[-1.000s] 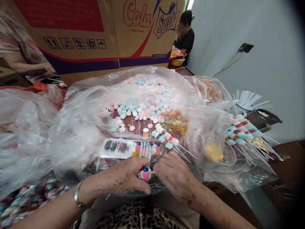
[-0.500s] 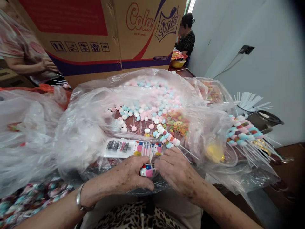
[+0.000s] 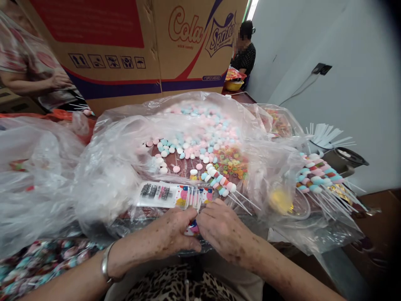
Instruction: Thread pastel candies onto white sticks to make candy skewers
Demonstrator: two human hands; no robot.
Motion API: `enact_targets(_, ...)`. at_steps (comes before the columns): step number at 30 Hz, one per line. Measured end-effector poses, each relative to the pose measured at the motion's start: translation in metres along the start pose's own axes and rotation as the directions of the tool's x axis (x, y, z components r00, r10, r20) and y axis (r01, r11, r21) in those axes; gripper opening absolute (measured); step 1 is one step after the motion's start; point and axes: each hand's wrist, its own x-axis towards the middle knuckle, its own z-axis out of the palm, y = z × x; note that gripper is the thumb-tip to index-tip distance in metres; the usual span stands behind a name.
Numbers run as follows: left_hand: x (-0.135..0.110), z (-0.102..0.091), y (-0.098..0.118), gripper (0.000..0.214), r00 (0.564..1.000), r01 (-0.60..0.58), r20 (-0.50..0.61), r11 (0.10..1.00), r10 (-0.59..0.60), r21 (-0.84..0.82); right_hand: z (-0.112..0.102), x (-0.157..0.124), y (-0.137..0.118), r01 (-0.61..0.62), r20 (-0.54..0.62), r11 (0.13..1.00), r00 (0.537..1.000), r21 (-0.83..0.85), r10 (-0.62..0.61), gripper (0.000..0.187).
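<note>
My left hand (image 3: 169, 234) and my right hand (image 3: 224, 232) meet at the near edge of the table, fingers closed together on a small printed candy wrapper (image 3: 191, 228) that shows pink and blue between them. Just beyond lies a stack of printed wrappers (image 3: 171, 195). A few candy skewers (image 3: 219, 182) with white sticks lie right above my right hand. Loose pink, blue and white candy discs (image 3: 188, 144) and coloured candy rings (image 3: 233, 161) are spread on the clear plastic sheet (image 3: 109, 167).
A pile of finished candy skewers (image 3: 316, 175) lies at the right, with white sticks (image 3: 326, 133) and a dark pot (image 3: 344, 161) behind. A large Cola Sprite cardboard box (image 3: 140, 46) stands at the back. One person sits far back (image 3: 246, 50), another at the left (image 3: 28, 67).
My two hands have drawn closer together, covering more of the wrapper between them. The view shifted slightly.
</note>
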Motion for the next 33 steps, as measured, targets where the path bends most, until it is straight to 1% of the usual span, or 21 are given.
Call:
enact_targets(2, 0.000, 0.000, 0.002, 0.027, 1.000, 0.012, -0.023, 0.994, -0.015, -0.106, -0.005, 0.002, 0.002, -0.022, -0.060, 1.000, 0.998, -0.020, 0.021, 0.021)
enact_targets(5, -0.001, -0.003, 0.007, 0.031, 0.989, 0.136, 0.003, 0.920, -0.145, -0.367, -0.027, 0.003, 0.008, -0.138, -0.132, 0.990, 0.982, -0.021, 0.134, 0.014)
enact_targets(6, -0.001, -0.004, 0.009, 0.036, 0.981, 0.182, 0.024, 0.882, -0.191, -0.435, -0.034, 0.003, 0.011, -0.157, -0.137, 0.988, 0.979, -0.013, 0.154, 0.015)
enact_targets(8, 0.000, -0.005, 0.013, 0.048, 0.968, 0.231, 0.032, 0.834, -0.249, -0.501, -0.042, 0.002, 0.015, -0.138, -0.101, 0.990, 0.985, 0.016, 0.139, 0.020)
enact_targets(11, 0.002, -0.004, 0.021, 0.051, 0.951, 0.257, -0.022, 0.827, -0.309, -0.501, -0.035, 0.001, 0.019, -0.079, -0.060, 0.991, 0.994, 0.111, 0.087, 0.026)
enact_targets(13, 0.002, -0.002, 0.025, 0.050, 0.937, 0.271, -0.061, 0.824, -0.345, -0.497, -0.024, 0.001, 0.018, -0.128, -0.050, 0.967, 0.989, 0.221, 0.142, 0.026)
enact_targets(14, 0.002, -0.001, 0.026, 0.049, 0.931, 0.267, -0.089, 0.827, -0.354, -0.496, -0.018, 0.001, 0.017, -0.195, -0.053, 0.932, 0.974, 0.307, 0.221, 0.023)
enact_targets(15, 0.002, 0.000, 0.028, 0.048, 0.926, 0.256, -0.122, 0.834, -0.356, -0.489, -0.012, 0.001, 0.014, -0.268, -0.058, 0.868, 0.946, 0.417, 0.320, 0.019)
enact_targets(16, 0.003, 0.000, 0.029, 0.048, 0.924, 0.234, -0.164, 0.850, -0.345, -0.471, -0.007, 0.001, 0.011, -0.322, -0.066, 0.777, 0.905, 0.540, 0.421, 0.015)
enact_targets(18, 0.006, 0.001, 0.030, 0.046, 0.924, 0.162, -0.257, 0.900, -0.282, -0.406, 0.001, 0.003, 0.003, -0.347, -0.051, 0.573, 0.823, 0.742, 0.565, 0.022)
enact_targets(19, 0.008, 0.001, 0.031, 0.044, 0.925, 0.118, -0.298, 0.924, -0.235, -0.364, 0.004, 0.004, -0.001, -0.349, -0.024, 0.501, 0.802, 0.792, 0.597, 0.028)
enact_targets(20, 0.010, 0.001, 0.031, 0.042, 0.922, 0.077, -0.336, 0.942, -0.192, -0.328, 0.007, 0.006, -0.005, -0.365, 0.007, 0.463, 0.791, 0.807, 0.612, 0.028)
enact_targets(21, 0.012, 0.001, 0.031, 0.040, 0.916, 0.050, -0.366, 0.950, -0.167, -0.308, 0.010, 0.008, -0.008, -0.393, 0.030, 0.458, 0.784, 0.798, 0.621, 0.023)
enact_targets(23, 0.015, 0.003, 0.030, 0.040, 0.911, 0.054, -0.363, 0.929, -0.196, -0.365, 0.014, 0.010, -0.011, -0.448, 0.036, 0.477, 0.756, 0.757, 0.653, 0.013)
enact_targets(24, 0.016, 0.005, 0.028, 0.039, 0.916, 0.066, -0.328, 0.893, -0.231, -0.445, 0.015, 0.010, -0.011, -0.455, 0.016, 0.481, 0.738, 0.750, 0.675, 0.014)
enact_targets(26, 0.017, 0.009, 0.023, 0.037, 0.936, 0.060, -0.227, 0.758, -0.270, -0.650, 0.018, 0.009, -0.010, -0.434, -0.016, 0.447, 0.703, 0.782, 0.711, 0.019)
enact_targets(28, 0.016, 0.012, 0.018, 0.035, 0.948, 0.032, -0.158, 0.580, -0.275, -0.814, 0.020, 0.007, -0.009, -0.375, 0.025, 0.335, 0.697, 0.864, 0.716, 0.020)
enact_targets(29, 0.015, 0.013, 0.016, 0.034, 0.947, 0.024, -0.141, 0.505, -0.287, -0.863, 0.022, 0.006, -0.009, -0.338, 0.067, 0.257, 0.712, 0.906, 0.699, 0.021)
enact_targets(31, 0.013, 0.014, 0.015, 0.031, 0.939, 0.052, -0.088, 0.394, -0.331, -0.918, 0.024, 0.003, -0.008, -0.268, 0.131, 0.118, 0.753, 0.956, 0.644, 0.020)
enact_targets(32, 0.011, 0.013, 0.014, 0.029, 0.938, 0.088, -0.044, 0.360, -0.344, -0.929, 0.024, 0.001, -0.007, -0.251, 0.139, 0.099, 0.778, 0.963, 0.613, 0.020)
enact_targets(33, 0.010, 0.012, 0.014, 0.025, 0.940, 0.135, 0.013, 0.336, -0.341, -0.932, 0.023, 0.000, -0.006, -0.250, 0.126, 0.137, 0.804, 0.959, 0.582, 0.021)
